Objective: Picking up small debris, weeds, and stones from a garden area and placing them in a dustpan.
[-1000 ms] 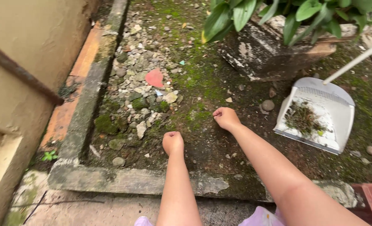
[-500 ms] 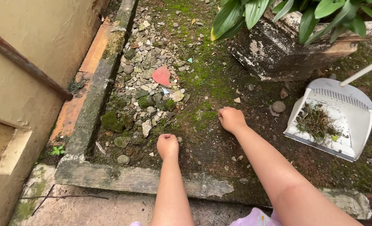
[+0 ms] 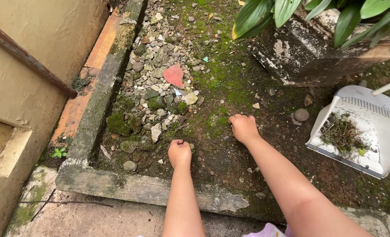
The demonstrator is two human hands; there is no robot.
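Resting on mossy soil (image 3: 221, 87), two hands, left (image 3: 179, 152) and right (image 3: 244, 127), both fisted, contents hidden.

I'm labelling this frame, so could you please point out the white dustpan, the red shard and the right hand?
white dustpan (image 3: 381, 145): head view, bare inner floor.
red shard (image 3: 174, 75): head view, middle of its flat face.
right hand (image 3: 244, 127): head view, back of the hand.

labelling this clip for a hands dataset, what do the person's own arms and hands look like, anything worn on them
Both forearms are bare, with no sleeves in view. The left hand and right hand carry no gloves, and no rings, watch or bracelet show from this angle. A bit of pale lilac clothing shows at the bottom edge between the arms. The fingers are curled under, so nails cannot be seen.
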